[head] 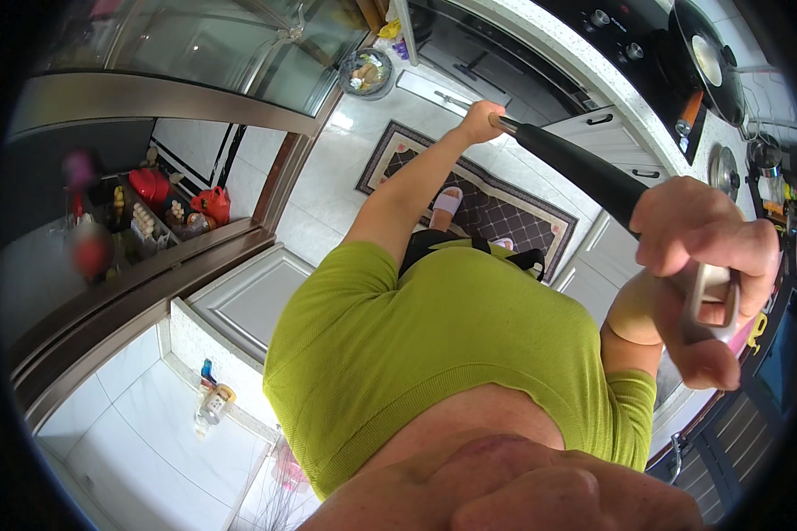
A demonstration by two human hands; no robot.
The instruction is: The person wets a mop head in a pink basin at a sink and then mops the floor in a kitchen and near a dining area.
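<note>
A long pole with a black grip sleeve (574, 166) slants across the upper right of the view. My left hand (483, 123) is closed around its metal shaft, just beyond the sleeve. A thin metal length shows past that hand, in front of a white panel; what the far end bears cannot be told. Close to the camera, my right hand (704, 245) grips the near end, with its fingers around a grey hanging loop (716, 302). Under the pole lies a dark patterned floor mat (498, 206) with a light border.
A waste bin (366, 74) stands by the glass door. At right are a counter edge (671, 143), a black hob (611, 46), a pan (707, 66) and a glass lid (724, 172). Eggs (145, 222) and red bags (211, 204) lie at left, a jar (216, 403) lower left.
</note>
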